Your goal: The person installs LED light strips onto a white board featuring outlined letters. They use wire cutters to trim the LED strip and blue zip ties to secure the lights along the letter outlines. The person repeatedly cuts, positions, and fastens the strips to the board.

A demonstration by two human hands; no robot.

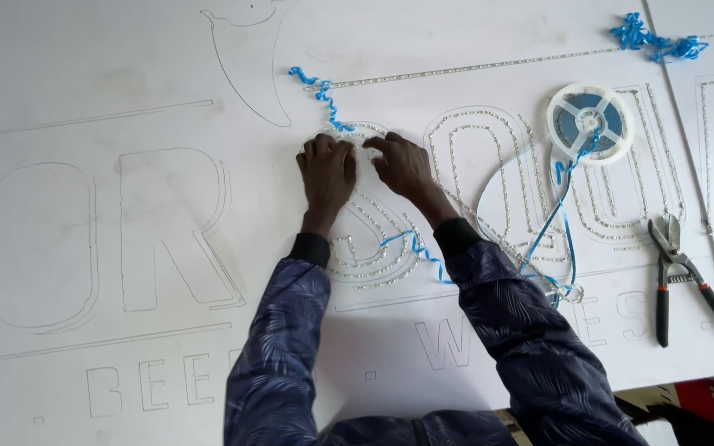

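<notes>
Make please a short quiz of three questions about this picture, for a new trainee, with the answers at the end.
1. True or false: both hands, left hand and right hand, press on the light strip at the top of one outlined letter on the white board.
2. Which tool lies at the right side of the board? A) hammer B) cutting pliers C) scissors with blue handles
3. Fill in: the round reel near the top right is white with a ____ centre.

Key
1. True.
2. B, the cutting pliers with black and red handles.
3. Blue.
</notes>
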